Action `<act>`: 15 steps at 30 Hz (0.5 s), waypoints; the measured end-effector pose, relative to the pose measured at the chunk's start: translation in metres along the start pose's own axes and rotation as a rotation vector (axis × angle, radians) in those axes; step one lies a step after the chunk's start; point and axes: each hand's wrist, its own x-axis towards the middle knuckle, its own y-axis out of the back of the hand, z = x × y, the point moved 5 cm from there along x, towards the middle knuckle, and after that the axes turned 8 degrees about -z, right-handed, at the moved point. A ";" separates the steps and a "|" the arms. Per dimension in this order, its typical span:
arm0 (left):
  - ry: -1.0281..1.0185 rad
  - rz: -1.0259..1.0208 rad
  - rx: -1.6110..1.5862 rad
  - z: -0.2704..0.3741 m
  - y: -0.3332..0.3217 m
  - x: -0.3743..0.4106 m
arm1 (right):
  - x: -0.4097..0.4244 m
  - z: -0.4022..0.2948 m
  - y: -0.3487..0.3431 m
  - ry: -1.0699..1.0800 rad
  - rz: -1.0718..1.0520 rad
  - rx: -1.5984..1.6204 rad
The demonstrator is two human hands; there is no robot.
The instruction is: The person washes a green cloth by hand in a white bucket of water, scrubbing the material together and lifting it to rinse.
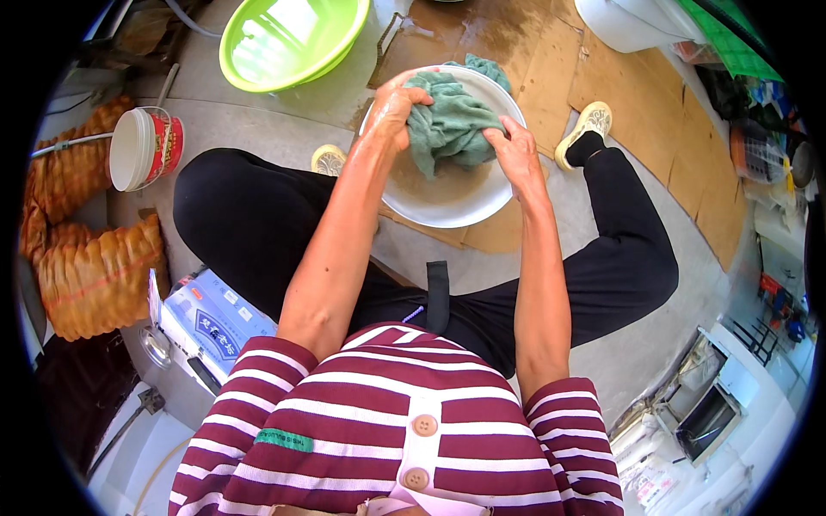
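A wet green cloth (448, 122) is bunched between my two hands above a white basin (445, 216). My left hand (393, 106) grips the cloth at its left side, thumb across the top. With thumb and fingers, my right hand (514, 149) pinches the right edge of the same cloth. Cloudy brownish water (429, 187) lies in the basin below. Another piece of green fabric (488, 69) hangs over the basin's far rim; whether it joins the held cloth is hidden.
A lime-green tub (335, 61) of water stands at the far left. Flattened cardboard (548, 58), partly wet, covers the floor ahead. On the left are a red-and-white bucket (145, 148), filled orange mesh sacks (97, 277) and a blue-and-white carton (210, 322). A white container (629, 26) stands far right.
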 end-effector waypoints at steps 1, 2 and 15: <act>-0.012 0.064 0.142 0.007 0.001 -0.003 | -0.001 -0.002 0.002 -0.013 0.019 0.044; -0.019 0.093 0.260 0.010 0.002 -0.002 | -0.002 -0.005 0.004 -0.026 0.037 0.087; 0.058 0.365 0.952 -0.022 0.040 0.007 | 0.074 0.091 -0.082 -0.482 -0.228 -0.885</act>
